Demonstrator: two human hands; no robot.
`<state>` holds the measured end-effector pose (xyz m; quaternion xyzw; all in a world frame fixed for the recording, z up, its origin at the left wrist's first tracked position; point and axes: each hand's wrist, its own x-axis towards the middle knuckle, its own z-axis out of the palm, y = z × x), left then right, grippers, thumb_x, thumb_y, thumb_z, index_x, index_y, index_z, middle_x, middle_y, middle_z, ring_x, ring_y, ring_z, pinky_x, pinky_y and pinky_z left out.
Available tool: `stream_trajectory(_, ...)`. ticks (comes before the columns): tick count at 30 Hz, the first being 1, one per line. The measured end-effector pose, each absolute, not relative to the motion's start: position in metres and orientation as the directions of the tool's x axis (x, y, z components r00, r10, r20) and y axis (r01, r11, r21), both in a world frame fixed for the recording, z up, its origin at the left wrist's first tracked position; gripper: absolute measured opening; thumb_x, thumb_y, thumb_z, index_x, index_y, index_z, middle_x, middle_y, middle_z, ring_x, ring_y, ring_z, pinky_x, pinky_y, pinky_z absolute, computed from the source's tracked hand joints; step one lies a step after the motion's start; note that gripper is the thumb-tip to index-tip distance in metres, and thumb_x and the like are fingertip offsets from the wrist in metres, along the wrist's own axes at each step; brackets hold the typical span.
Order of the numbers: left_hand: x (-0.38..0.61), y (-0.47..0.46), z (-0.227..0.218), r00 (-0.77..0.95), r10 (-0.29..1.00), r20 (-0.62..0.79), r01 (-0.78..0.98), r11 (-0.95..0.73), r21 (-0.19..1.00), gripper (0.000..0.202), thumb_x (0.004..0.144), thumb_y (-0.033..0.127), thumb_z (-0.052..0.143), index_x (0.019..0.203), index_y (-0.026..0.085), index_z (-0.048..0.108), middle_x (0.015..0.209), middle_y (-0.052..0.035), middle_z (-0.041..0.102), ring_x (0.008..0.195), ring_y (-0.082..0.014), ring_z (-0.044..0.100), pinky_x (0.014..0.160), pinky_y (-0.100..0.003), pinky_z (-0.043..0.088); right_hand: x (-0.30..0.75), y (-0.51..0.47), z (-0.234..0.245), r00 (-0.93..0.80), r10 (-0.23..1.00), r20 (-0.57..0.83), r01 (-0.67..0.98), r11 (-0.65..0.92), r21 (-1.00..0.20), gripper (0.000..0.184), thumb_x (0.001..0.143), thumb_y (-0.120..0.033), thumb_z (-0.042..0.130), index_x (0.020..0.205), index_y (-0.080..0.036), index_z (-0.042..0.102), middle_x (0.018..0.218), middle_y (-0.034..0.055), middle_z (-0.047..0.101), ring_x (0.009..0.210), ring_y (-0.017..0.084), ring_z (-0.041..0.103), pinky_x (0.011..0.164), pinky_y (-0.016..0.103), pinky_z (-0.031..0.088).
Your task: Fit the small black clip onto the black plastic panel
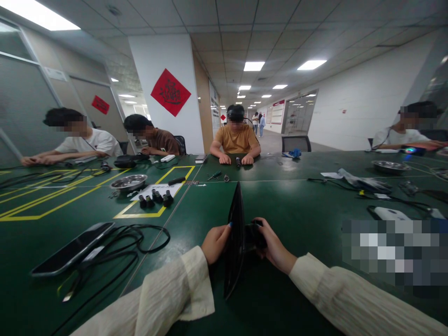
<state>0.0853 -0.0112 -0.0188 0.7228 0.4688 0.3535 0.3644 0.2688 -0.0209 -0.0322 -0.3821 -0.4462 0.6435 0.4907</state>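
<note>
A thin black flat panel [235, 247], like a small screen seen nearly edge-on, stands upright in front of me above the green table. My left hand [214, 243] grips it from the left, its thumb lying on the near-left face and the other fingers hidden. Behind the panel, on its right side, is a chunky black part [252, 237]. My right hand [275, 245] is closed around this part, with the fingers curled over its far side. Whether the black part is joined to the panel I cannot tell.
On the green table [196, 280] lie a phone [73, 247] and a coiled black cable [122, 233] at left. Several black cylindrical pieces [157, 198] stand near a metal bowl [129, 182]. Plastic bags [366, 181] and cables are at right. People sit opposite, one in an orange shirt [236, 140].
</note>
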Motion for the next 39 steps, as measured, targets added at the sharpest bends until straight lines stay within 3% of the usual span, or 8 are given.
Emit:
stream_trajectory(12, 0.0854, -0.0116, -0.0181, 0.309, 0.938, 0.158, 0.43, -0.286, 0.856, 0.055, 0.084, 0.056, 0.026, 0.068, 0.013, 0.055, 0.054, -0.0002, 0.047, 0.051, -0.0122, 0.042, 0.052, -0.023, 0.034, 0.2701, -0.0218, -0.0344, -0.259, 0.965, -0.027, -0.301, -0.107, -0.948, 0.033, 0.079, -0.043, 0.044, 0.105, -0.025, 0.037, 0.066, -0.0047, 0.05, 0.039, 0.008, 0.048, 0.028, 0.016, 0.029)
stream_trajectory(21, 0.0859, -0.0125, -0.0161, 0.299, 0.929, 0.216, 0.436, -0.334, 0.836, 0.057, 0.082, 0.059, 0.029, 0.062, 0.012, 0.056, 0.056, -0.0011, 0.051, 0.058, -0.0142, 0.048, 0.059, -0.024, 0.04, 0.2695, -0.0225, -0.0325, -0.25, 0.968, -0.026, -0.289, -0.1, -0.952, 0.033, 0.078, -0.044, 0.044, 0.104, -0.025, 0.037, 0.065, -0.0052, 0.05, 0.039, 0.008, 0.047, 0.027, 0.015, 0.028)
stream_trajectory(39, 0.0836, -0.0122, -0.0177, 0.348, 0.912, 0.218, 0.463, -0.369, 0.806, 0.053, 0.086, 0.053, 0.024, 0.068, 0.013, 0.055, 0.055, -0.0003, 0.05, 0.056, -0.0138, 0.049, 0.061, -0.024, 0.041, 0.271, -0.0205, -0.0329, -0.262, 0.964, -0.039, -0.265, -0.111, -0.958, 0.034, 0.079, -0.044, 0.042, 0.106, -0.025, 0.035, 0.067, -0.0044, 0.051, 0.038, 0.008, 0.047, 0.028, 0.016, 0.029)
